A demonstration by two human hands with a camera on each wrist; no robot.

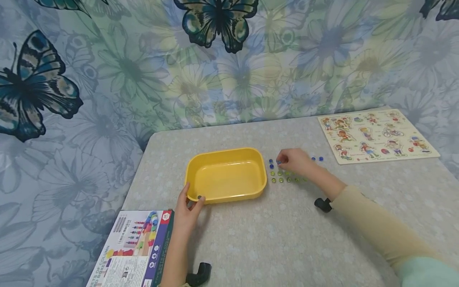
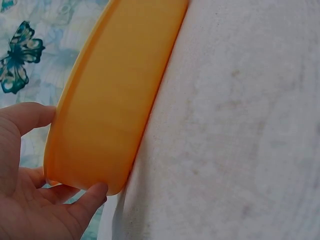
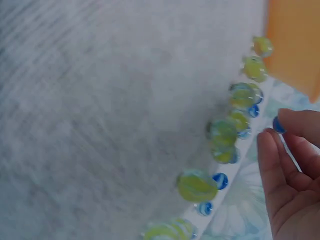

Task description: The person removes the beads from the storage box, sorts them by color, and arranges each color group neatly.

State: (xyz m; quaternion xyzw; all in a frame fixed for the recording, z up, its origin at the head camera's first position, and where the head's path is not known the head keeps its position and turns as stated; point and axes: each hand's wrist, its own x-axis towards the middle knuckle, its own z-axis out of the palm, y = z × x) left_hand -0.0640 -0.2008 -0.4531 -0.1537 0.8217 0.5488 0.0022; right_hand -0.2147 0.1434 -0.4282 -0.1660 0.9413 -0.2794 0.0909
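A yellow plastic tray [image 1: 226,154] with rounded corners lies on the table. My left hand [image 1: 188,211] holds its near left corner, fingers spread along the outside wall [image 2: 100,115]. A small dark spot shows by the fingertip at the rim. Right of the tray, glass marbles lie in rows: blue marbles [image 1: 271,166] at the back, yellow-green marbles [image 1: 281,180] in front. Over the blue row, my right hand [image 1: 295,161] pinches a blue marble [image 3: 278,124] between thumb and finger. Its forearm and hand hide part of the rows.
A wooden picture board [image 1: 380,135] with cartoon children lies at the back right of the table [image 1: 272,243]. At the front left is a printed box [image 1: 130,247]. Behind the table hangs a flowered cloth [image 1: 244,79] with butterflies. Each wrist bears a black camera mount [image 1: 323,205].
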